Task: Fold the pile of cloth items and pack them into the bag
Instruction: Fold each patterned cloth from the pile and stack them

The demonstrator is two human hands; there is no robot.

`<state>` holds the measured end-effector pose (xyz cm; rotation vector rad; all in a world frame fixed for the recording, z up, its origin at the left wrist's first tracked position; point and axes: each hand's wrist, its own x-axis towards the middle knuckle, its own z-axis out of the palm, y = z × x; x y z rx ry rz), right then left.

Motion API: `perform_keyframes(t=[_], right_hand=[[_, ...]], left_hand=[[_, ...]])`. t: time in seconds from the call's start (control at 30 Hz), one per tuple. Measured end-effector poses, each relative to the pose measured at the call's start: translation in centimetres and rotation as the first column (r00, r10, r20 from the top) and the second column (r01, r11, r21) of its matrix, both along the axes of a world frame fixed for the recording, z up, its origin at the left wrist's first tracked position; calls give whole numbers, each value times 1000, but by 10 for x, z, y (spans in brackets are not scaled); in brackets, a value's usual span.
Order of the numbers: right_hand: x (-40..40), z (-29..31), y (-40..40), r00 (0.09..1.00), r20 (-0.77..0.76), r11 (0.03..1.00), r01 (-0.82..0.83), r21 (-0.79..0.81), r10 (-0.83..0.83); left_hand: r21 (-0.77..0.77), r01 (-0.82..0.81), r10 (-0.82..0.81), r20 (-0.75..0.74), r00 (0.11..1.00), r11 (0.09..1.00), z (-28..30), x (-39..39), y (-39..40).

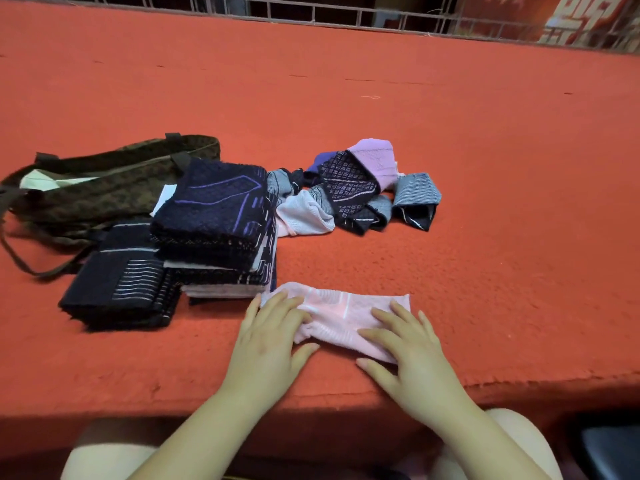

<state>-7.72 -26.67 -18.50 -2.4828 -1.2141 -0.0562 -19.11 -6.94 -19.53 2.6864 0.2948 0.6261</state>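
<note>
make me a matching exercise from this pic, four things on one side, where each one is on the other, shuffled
Things:
1. pink cloth
2. brown bag
3. tall stack of folded dark cloths
4. unfolded pile

Places:
A. far left, lying on its side
B. under both hands, nearest the front edge
C. right of the tall stack, further back
D. between the bag and the unfolded pile

Pairs: 1-B, 2-A, 3-D, 4-C

Pretty evenly lit, warm and kinda flat, so the red bench (450,168) looks oversaturated. Soft shadows only. Wide-angle bends the far railing (311,15), corners go dark, and the dark cloths lose detail. Slightly soft overall.
</note>
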Motion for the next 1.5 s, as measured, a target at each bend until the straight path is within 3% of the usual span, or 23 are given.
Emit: perform_keyframes(t=[0.13, 0.3, 0.43, 0.63, 0.87, 1.07, 1.2, 1.37, 1.5], right_hand=[[7, 14, -6, 998, -55, 987, 49, 150, -41], [13, 57, -17, 929, -369, 937, 108, 333, 25], [8, 87, -14, 906, -418, 916, 110, 386, 67], [4, 105, -9, 886, -462, 900, 183, 396, 23], [11, 105, -22, 846, -530, 885, 293, 362, -63], [20, 106, -34, 841, -525, 866, 356, 352, -132], [23, 106, -33, 833, -536, 866, 363, 343, -137], [27, 106, -33, 801, -584, 865, 382, 326, -133], [40, 104, -34, 804, -553, 896, 390, 213, -218]], left_hand=[[-11, 24, -23, 45, 999, 1000, 6, 2, 4], [-201, 105, -71, 167, 983, 974, 31, -14, -4], [-400, 52, 16, 166, 986, 915, 52, -21, -14], [-523, -5, 84, 127, 988, 852, 61, -21, -17], [-788, 65, 85, 147, 986, 613, 71, -24, -11], [-915, 52, 229, 154, 961, 400, 73, -27, -1], [-916, 22, 216, 119, 969, 401, 77, -29, 2], [-856, -36, 186, 71, 980, 515, 75, -31, 3], [-879, -59, 175, 28, 984, 473, 67, -28, 1]])
